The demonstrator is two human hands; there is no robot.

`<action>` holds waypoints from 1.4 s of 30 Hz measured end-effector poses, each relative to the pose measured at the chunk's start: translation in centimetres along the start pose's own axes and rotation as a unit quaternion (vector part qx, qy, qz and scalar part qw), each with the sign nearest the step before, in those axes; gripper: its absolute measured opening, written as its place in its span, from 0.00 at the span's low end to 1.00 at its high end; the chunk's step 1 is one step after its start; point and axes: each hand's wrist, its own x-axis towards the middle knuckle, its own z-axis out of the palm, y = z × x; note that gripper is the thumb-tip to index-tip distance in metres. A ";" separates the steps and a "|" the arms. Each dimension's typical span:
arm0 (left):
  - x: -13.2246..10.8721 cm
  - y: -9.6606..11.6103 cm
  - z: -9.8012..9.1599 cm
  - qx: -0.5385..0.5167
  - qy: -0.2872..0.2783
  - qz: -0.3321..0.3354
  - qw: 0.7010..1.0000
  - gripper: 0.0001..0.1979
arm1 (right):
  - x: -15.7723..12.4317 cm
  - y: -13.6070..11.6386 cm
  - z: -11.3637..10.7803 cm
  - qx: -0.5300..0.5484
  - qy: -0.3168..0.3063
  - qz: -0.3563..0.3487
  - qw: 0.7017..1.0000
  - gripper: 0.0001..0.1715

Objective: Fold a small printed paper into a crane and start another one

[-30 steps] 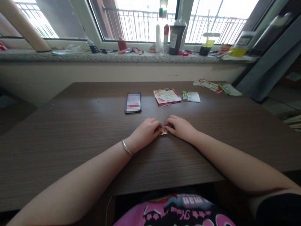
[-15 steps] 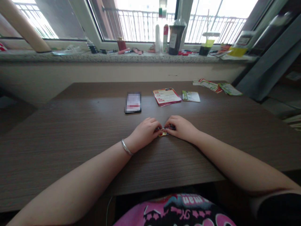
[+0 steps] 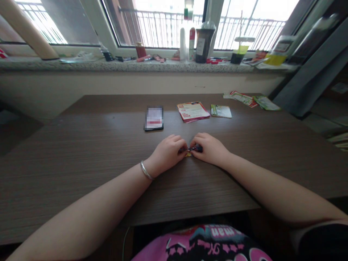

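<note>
Both hands pinch one small piece of colourful paper or thin card [image 3: 188, 154] low over the middle of the table. A yellow patch and a dark strip show between the fingertips; most of it is hidden by the fingers. My left hand [image 3: 170, 149], with a silver bangle on its wrist, has its fingers closed on the left end. From the other side my right hand [image 3: 208, 146] grips the right end, thumb nearest me. The fingertips of the two hands almost meet.
Beyond the hands on the brown table [image 3: 108, 156] lie a phone [image 3: 154, 118], a stack of printed cards [image 3: 193, 111] and a smaller greenish stack [image 3: 221, 111]. More leaflets [image 3: 243, 99] are at the back right. A dark drink cup [image 3: 204, 45] stands among items on the windowsill [image 3: 122, 67].
Less of the paper's yellow face shows now, and more of a dark strip is visible between the fingertips. Both hands stay nearly in place; the things on the table have not moved.
</note>
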 end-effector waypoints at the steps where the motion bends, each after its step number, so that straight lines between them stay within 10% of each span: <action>1: 0.0 0.0 0.0 0.003 0.001 0.002 1.000 0.03 | 0.0 -0.2 0.0 -0.005 0.002 -0.001 1.000 0.06; 42: -0.2 -0.2 -0.5 0.093 -0.039 0.010 0.995 0.07 | 0.4 1.2 -1.0 -0.004 -0.071 0.049 0.996 0.03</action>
